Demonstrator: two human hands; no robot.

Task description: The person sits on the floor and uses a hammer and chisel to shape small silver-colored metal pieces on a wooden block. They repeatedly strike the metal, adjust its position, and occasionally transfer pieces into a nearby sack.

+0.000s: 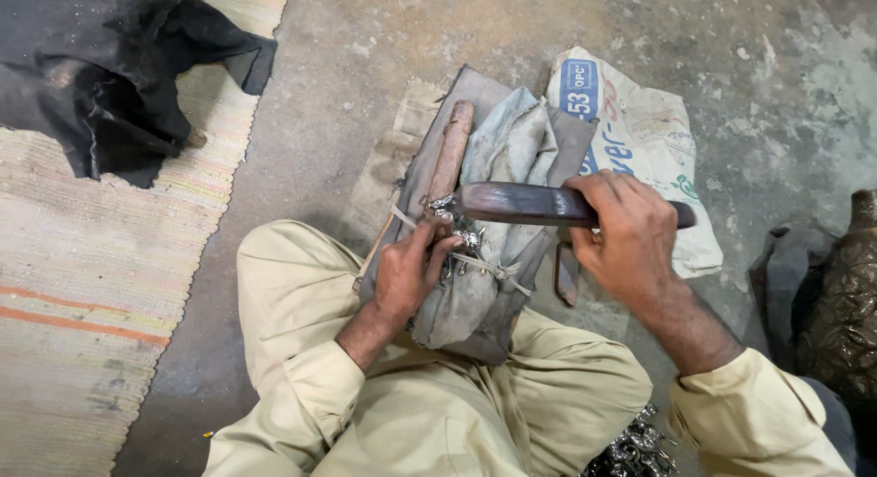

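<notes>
Head view of a seated person filing a small metal piece on a padded block. The left hand (406, 271) pinches a small shiny metal piece (445, 206) between thumb and fingertips, pressing it against the near end of a worn wooden peg (449, 157). The peg lies on a folded grey cloth pad (512, 148), tied with string, which rests on the person's lap at the centre of the scene. The right hand (626, 230) is closed around the handle end of a long flat dark file (521, 204); the file lies crosswise, its left tip touching the metal piece.

Step in hand, as judged: a filing stroke on the piece, held steady against the peg. The next move seems to call for firm pressure from the pinching fingers, so that the piece does not slip, and a level push of the file clear of the fingertips.

Count: one file, one peg, one cloth pad, one piece under the file. More shiny pieces (468, 239) sit just near of it on the pad; their number cannot be told. A further heap of shiny pieces (635, 450) lies at the near edge, uncounted. One printed white sack (653, 139) lies far right of the pad, one striped woven mat (82, 285) at left, one dark cloth (100, 75) on its far end, and one dark embossed metal vessel (845, 303) at right.
</notes>
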